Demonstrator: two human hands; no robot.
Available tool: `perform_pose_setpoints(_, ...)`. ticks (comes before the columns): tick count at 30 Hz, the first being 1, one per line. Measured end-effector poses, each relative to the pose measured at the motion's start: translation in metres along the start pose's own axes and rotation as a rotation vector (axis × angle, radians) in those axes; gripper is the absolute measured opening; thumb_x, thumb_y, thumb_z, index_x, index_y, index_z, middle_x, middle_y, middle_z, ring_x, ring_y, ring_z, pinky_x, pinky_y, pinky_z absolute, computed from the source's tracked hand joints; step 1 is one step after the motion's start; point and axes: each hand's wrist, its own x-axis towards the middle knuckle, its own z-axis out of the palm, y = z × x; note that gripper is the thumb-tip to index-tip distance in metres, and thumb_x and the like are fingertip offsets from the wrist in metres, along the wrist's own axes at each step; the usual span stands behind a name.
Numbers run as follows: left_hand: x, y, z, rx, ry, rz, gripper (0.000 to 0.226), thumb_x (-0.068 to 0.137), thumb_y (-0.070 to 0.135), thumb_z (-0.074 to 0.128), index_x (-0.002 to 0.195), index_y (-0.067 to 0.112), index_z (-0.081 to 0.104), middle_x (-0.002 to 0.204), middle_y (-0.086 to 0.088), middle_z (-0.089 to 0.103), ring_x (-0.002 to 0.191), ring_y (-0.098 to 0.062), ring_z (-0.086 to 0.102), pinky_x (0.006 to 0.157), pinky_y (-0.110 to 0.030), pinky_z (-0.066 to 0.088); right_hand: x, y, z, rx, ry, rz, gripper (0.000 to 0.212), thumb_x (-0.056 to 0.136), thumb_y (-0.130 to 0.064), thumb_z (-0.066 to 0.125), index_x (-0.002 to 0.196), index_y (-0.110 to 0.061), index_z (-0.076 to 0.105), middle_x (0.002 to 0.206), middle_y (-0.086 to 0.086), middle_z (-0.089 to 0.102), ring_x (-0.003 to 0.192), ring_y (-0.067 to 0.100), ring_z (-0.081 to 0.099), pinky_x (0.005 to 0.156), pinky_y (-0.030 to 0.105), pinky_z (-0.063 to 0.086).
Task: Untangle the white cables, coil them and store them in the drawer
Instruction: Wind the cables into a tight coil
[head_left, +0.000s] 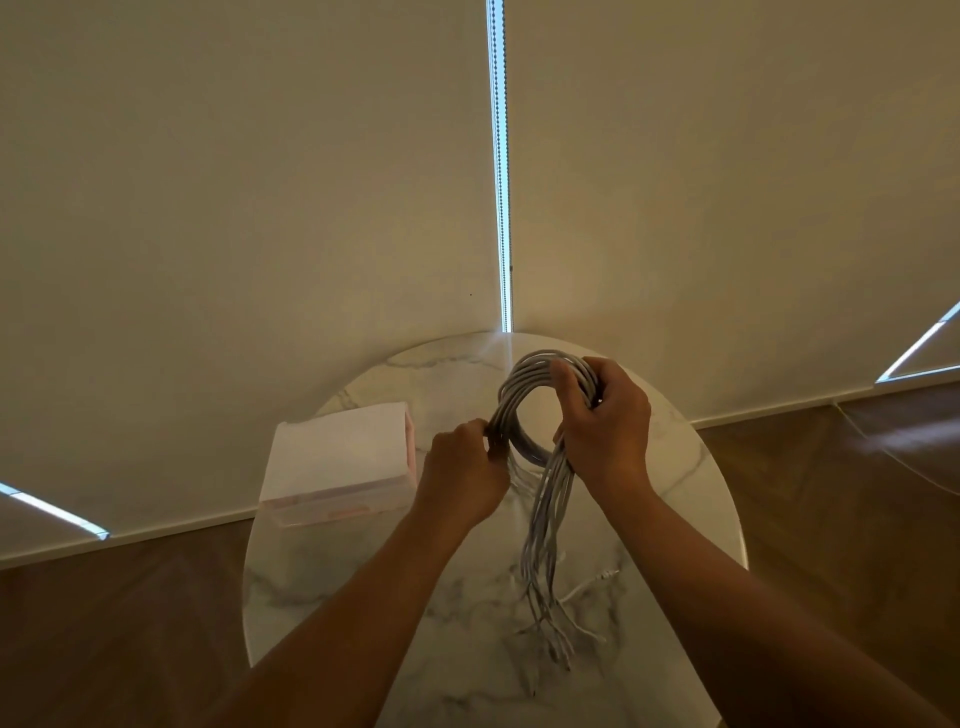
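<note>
Pale roller blinds (260, 182) fill the background. A bead chain (501, 156) hangs in the bright gap between two of them, and a dark wood floor (104, 623) runs below. A round marble worktop (363, 597) stands against the blinds.

By its left edge sits a small, pale pink drawer box (337, 452). The bundle of white cables (550, 519) is held above the middle of the worktop. It is bent into a loop toward the far edge, and its loose ends hang down and fan out on the marble toward the near edge.

The right hand (608, 421) grips the upper right of the loop, fingers (563, 379) curled round the strands. The left hand (462, 473) pinches the loop's left side, just right of the drawer box. A single plug-ended cable (605, 576) lies on the worktop, just right of the hanging ends.
</note>
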Motion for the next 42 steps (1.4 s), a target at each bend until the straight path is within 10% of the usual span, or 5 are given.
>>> perform_pose_setpoints(13,-0.001,0.023,0.010,-1.240,-0.023,-0.560,0.016,0.084,0.000,0.069,0.099,-0.004,0.071,0.093,-0.020,0.073,0.086,-0.023,0.070,0.083,-0.032,0.058,0.001,-0.004,-0.001,0.008,0.009,-0.024,0.016,0.091,-0.038,0.062,0.091,-0.022,0.060,0.071,-0.012,0.058,0.062,0.005,0.056,0.057,0.011,0.043)
perform_pose_setpoints(29,0.022,0.033,0.028,-0.846,0.069,-0.563,0.022,0.076,0.030,0.082,0.074,0.011,0.071,0.075,-0.008,0.074,0.078,-0.023,0.072,0.084,-0.040,0.058,0.001,0.001,0.005,0.013,-0.007,-0.032,0.020,0.091,-0.037,0.062,0.093,-0.017,0.063,0.073,-0.013,0.059,0.069,-0.004,0.057,0.059,0.007,0.042)
perform_pose_setpoints(38,0.034,0.029,0.031,-0.992,0.014,-0.736,0.026,0.085,0.016,0.072,0.104,0.002,0.062,0.096,-0.016,0.070,0.090,-0.028,0.069,0.088,-0.043,0.056,-0.006,0.010,0.010,0.009,-0.047,-0.022,0.023,0.091,-0.035,0.064,0.092,-0.013,0.063,0.069,-0.013,0.057,0.065,-0.007,0.055,0.057,0.007,0.040)
perform_pose_setpoints(42,0.030,0.027,0.026,-1.055,-0.009,-0.685,0.004,0.083,-0.006,0.064,0.087,-0.005,0.065,0.079,-0.020,0.068,0.067,-0.026,0.065,0.069,-0.034,0.059,-0.006,0.016,0.007,-0.006,-0.030,-0.015,0.022,0.091,-0.033,0.065,0.092,-0.011,0.064,0.069,-0.013,0.058,0.065,-0.007,0.055,0.057,0.007,0.040)
